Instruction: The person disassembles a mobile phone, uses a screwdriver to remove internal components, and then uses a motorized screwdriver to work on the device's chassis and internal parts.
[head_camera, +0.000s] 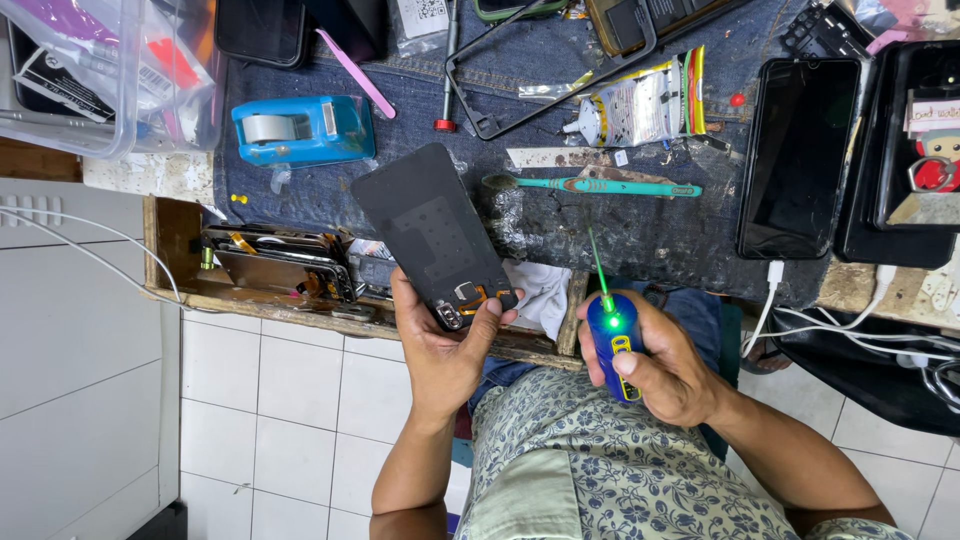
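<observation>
Saw denim-covered bench (650, 235), largest thing in view, cluttered. Dark phone panel (432, 232) lay tilted over bench's near edge, lower end gripped in my left hand (440, 350), thumb pressed beside exposed connectors. My right hand (668, 372) wrapped tight round blue powered tool (614, 345), green light lit, thin green tip pointing up toward bench. Blue tape dispenser (300, 130) stood far-left; teal toothbrush (600, 186) lay just beyond tip.

My left hand (445, 345) is raised, palm up, fingers and thumb curled in a pinch, bare forearm rising from below, while my right hand (665, 365) is fisted tight, thumb on top, forearm angled in from the lower right.
</observation>
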